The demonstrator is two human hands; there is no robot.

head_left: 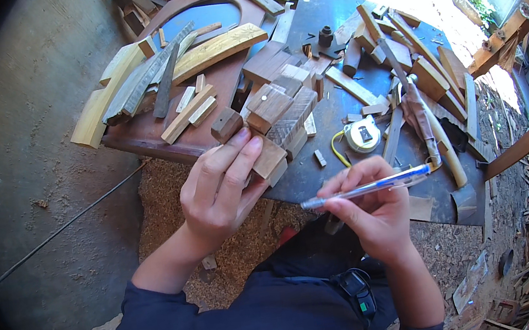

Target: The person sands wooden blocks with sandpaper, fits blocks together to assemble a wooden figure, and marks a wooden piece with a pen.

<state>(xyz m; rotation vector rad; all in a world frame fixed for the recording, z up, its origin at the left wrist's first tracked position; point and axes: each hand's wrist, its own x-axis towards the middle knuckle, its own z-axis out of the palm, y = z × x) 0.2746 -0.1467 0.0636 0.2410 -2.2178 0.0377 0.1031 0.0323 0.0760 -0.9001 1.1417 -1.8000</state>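
Note:
My left hand [215, 193] grips a small brown wood block [270, 159] at the near edge of the work table. Its fingertips lie on the block's upper side, close to a darker block [227, 125]. Just beyond it several wood blocks [271, 107] are stacked together, one with a pale round spot on top. In my right hand [371, 211], a clear pen [403, 178] with blue parts is pinched between thumb and fingers. It lies nearly level, apart from the blocks. Part of the held block is hidden behind my left fingers.
A tape measure [362, 134] sits beyond my right hand on the dark tabletop [320, 22]. To its right lie a hammer [442, 138] and piled offcuts [431, 77]. Wood strips [219, 49] rest on a brown panel [144, 143] at left. Sawdust [164, 202] covers the floor.

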